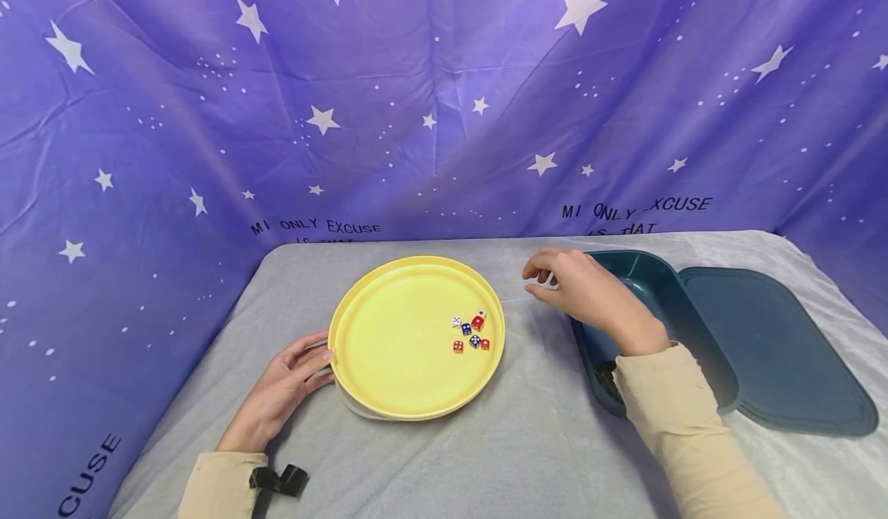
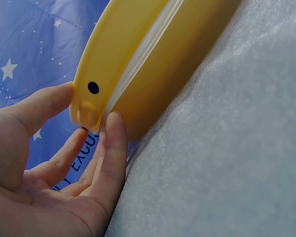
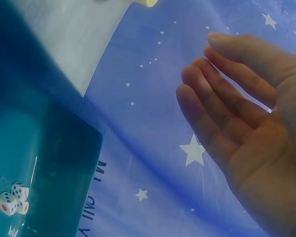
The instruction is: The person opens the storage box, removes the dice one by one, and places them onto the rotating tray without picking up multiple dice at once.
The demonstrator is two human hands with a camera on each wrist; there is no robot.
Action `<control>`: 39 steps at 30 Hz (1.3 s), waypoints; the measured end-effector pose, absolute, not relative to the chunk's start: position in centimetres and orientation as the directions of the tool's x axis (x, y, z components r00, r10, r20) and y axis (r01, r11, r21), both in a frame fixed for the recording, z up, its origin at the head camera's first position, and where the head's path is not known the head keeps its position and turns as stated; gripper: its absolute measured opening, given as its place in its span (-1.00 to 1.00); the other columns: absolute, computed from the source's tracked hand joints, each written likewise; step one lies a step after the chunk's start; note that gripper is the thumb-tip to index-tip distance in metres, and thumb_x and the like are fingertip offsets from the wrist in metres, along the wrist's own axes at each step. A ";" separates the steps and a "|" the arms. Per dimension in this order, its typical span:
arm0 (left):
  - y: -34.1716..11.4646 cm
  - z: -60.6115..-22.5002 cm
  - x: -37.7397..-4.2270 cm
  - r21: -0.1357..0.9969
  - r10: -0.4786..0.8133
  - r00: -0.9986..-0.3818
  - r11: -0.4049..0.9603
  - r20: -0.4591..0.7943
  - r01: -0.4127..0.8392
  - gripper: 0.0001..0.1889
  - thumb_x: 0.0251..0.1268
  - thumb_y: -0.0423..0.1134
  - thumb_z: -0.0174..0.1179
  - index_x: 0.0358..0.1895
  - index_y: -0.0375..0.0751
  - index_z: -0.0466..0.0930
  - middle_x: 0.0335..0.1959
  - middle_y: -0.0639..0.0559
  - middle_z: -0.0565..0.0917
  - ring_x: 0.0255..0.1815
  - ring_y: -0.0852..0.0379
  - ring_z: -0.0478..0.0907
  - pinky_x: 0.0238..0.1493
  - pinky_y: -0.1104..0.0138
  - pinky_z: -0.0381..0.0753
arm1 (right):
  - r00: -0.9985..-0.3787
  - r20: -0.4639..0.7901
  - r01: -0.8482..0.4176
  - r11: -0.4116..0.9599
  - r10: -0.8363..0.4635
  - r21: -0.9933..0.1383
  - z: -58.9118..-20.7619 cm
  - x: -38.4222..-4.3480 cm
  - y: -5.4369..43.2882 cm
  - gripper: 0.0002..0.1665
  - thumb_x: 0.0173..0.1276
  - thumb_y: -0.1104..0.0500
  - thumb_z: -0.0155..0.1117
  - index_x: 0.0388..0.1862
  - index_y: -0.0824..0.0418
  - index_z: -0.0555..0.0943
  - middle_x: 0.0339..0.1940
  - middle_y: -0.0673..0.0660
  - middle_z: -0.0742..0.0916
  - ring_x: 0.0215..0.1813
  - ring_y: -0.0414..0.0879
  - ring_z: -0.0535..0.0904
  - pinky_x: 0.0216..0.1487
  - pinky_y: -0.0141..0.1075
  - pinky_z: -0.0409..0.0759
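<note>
A round yellow container (image 1: pixel 395 334) with a raised rim stands on the cloth. Several small red, blue and white dice (image 1: pixel 475 342) lie on the right part of its yellow surface. My left hand (image 1: pixel 287 384) holds the container's left edge, thumb at the rim and fingers against the side, by a small beak-like tab (image 2: pixel 87 114) under a black dot. Over the near-left rim of a dark teal box (image 1: pixel 701 334) hovers my right hand (image 1: pixel 579 288), fingers loosely bent and nothing in them. White dice (image 3: pixel 12 200) lie inside the box in the right wrist view.
A flat teal lid (image 1: pixel 784 349) lies right of the box, partly against it. Grey cloth (image 1: pixel 486 457) covers the table. A purple star-printed curtain (image 1: pixel 416 79) hangs behind and at the sides. A black strap (image 1: pixel 280 480) sits at my left cuff.
</note>
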State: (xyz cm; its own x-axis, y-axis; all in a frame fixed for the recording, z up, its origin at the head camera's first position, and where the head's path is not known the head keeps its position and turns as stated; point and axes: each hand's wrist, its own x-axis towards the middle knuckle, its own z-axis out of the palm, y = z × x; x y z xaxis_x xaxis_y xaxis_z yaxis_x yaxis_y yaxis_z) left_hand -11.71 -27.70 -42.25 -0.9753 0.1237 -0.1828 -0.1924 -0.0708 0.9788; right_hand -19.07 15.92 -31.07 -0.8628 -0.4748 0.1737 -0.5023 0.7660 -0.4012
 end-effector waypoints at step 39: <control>-27.7 -42.2 -11.7 0.979 0.108 -0.976 -0.050 -0.191 -0.197 -0.43 0.47 -0.35 0.13 0.43 -0.44 0.17 0.04 0.08 0.64 0.05 0.23 0.62 0.15 0.22 0.70 | -0.883 0.182 -0.468 0.787 -0.433 -0.402 -33.0 -19.8 20.4 -0.90 0.28 0.30 0.40 -0.22 0.25 0.72 -0.27 0.10 0.73 -0.24 -0.05 0.64 -0.18 -0.09 0.68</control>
State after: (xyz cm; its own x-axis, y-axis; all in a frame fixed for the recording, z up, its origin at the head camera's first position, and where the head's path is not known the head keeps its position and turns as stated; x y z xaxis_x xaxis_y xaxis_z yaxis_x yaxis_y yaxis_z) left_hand -11.66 -27.65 -42.20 -0.9755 0.1084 -0.1913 -0.1975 -0.0495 0.9791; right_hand -19.82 20.41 -32.97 -0.8830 -0.4327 0.1818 -0.4683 0.7866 -0.4025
